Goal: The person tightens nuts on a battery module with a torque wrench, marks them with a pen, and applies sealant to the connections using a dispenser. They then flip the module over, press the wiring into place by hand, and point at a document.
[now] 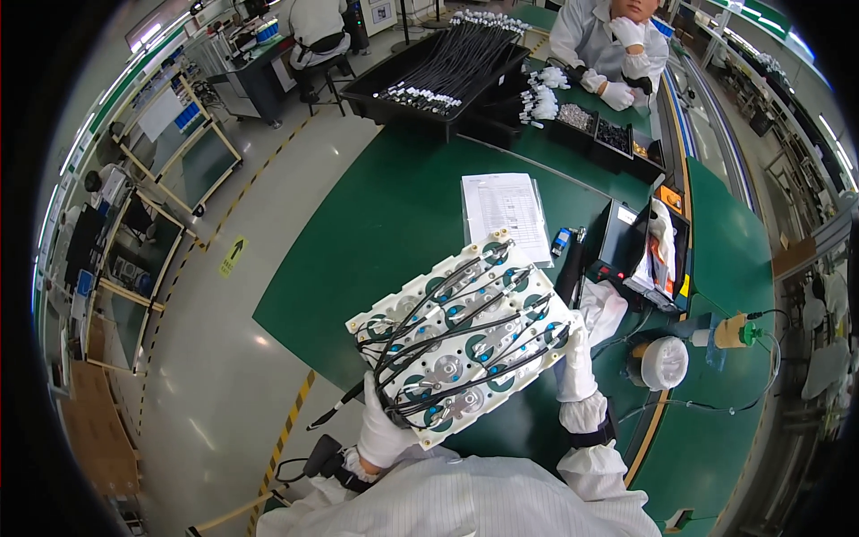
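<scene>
Tilted in front of me is a white panel assembly [428, 368], roughly rectangular, with round metal parts, dark green discs and small blue spots. Several black cables [420, 324] run across it and gather at its left end, where one dark cable end [324, 417] sticks out past the edge. My left hand [383, 431], white-gloved, is closed on the lower left corner beside the gathered cables. On the opposite side my right hand [577, 362], also gloved, grips the right edge; its fingers are partly hidden. The panel is held above the green table [358, 233].
Beyond the panel lies a printed sheet [503, 210]. To its right are a blue-and-black small item [561, 242], a black box [617, 237] and a round white-topped container [664, 363]. Farther off stand a black tray of cables [358, 89], parts bins [611, 148] and a seated person [591, 45].
</scene>
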The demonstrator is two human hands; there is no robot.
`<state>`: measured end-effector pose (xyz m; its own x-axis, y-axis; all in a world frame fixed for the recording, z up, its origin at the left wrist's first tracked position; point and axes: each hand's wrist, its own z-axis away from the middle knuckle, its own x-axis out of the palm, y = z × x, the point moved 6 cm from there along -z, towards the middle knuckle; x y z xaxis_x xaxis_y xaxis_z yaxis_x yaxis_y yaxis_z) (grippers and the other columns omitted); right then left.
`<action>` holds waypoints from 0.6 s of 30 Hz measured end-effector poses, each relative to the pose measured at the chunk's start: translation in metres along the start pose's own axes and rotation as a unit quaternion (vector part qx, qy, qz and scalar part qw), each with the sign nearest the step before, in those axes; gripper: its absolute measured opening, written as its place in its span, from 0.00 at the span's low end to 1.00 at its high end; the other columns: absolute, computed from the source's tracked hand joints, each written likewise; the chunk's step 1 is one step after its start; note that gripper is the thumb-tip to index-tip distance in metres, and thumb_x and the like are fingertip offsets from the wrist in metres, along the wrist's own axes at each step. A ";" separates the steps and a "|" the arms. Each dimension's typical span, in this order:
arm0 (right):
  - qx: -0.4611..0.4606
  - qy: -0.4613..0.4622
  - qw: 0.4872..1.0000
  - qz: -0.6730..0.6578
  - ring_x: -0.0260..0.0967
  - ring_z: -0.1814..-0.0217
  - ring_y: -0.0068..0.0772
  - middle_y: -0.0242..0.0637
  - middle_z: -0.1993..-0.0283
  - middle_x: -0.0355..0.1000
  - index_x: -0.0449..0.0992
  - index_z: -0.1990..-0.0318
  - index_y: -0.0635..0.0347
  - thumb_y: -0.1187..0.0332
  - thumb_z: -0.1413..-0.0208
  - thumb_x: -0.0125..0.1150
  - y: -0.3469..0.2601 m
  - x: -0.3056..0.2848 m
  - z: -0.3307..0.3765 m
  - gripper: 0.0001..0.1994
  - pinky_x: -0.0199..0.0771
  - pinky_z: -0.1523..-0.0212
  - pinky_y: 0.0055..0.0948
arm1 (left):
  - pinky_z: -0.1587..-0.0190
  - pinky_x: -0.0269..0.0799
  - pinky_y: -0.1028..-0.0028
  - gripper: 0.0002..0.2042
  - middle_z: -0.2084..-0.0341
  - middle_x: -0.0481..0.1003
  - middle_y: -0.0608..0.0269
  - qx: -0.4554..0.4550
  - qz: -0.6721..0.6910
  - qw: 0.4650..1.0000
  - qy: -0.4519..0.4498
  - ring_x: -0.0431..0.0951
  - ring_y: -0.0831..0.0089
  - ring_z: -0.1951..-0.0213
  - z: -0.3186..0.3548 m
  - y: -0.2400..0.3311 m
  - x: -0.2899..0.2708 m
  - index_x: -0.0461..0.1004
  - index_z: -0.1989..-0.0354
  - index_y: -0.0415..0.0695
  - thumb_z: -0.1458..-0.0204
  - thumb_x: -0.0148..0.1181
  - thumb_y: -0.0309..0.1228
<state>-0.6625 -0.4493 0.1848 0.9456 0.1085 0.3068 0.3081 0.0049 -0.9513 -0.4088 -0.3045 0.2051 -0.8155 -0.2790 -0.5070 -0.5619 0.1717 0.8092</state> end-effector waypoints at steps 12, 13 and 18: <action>0.022 0.081 0.991 0.106 0.61 0.66 0.23 0.35 0.65 0.64 0.66 0.63 0.65 0.56 0.57 0.62 -0.031 0.016 0.128 0.22 0.63 0.64 0.24 | 0.43 0.62 0.65 0.52 0.47 0.63 0.50 -0.192 0.334 0.923 -0.010 0.66 0.61 0.46 0.038 0.013 -0.030 0.42 0.38 0.38 0.66 0.72 0.45; 0.016 0.069 0.990 0.125 0.61 0.66 0.23 0.34 0.66 0.64 0.66 0.63 0.65 0.59 0.56 0.61 -0.035 0.017 0.124 0.19 0.64 0.64 0.24 | 0.43 0.62 0.65 0.51 0.47 0.63 0.50 -0.187 0.347 0.919 -0.012 0.66 0.62 0.46 0.034 0.019 -0.033 0.43 0.38 0.38 0.66 0.72 0.46; 0.002 0.071 0.958 0.279 0.63 0.69 0.22 0.34 0.72 0.66 0.67 0.67 0.62 0.76 0.52 0.51 -0.088 0.037 0.064 0.04 0.65 0.67 0.25 | 0.43 0.62 0.65 0.49 0.46 0.63 0.53 -0.100 0.361 0.927 -0.025 0.64 0.64 0.45 -0.031 0.069 -0.047 0.48 0.38 0.39 0.65 0.70 0.50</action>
<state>-0.6616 -0.3825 0.2780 0.9676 -0.0416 -0.2492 -0.2499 -0.0110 -0.9682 -0.4054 -0.3088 0.2937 -0.9773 -0.1146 0.1780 0.1647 0.1169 0.9794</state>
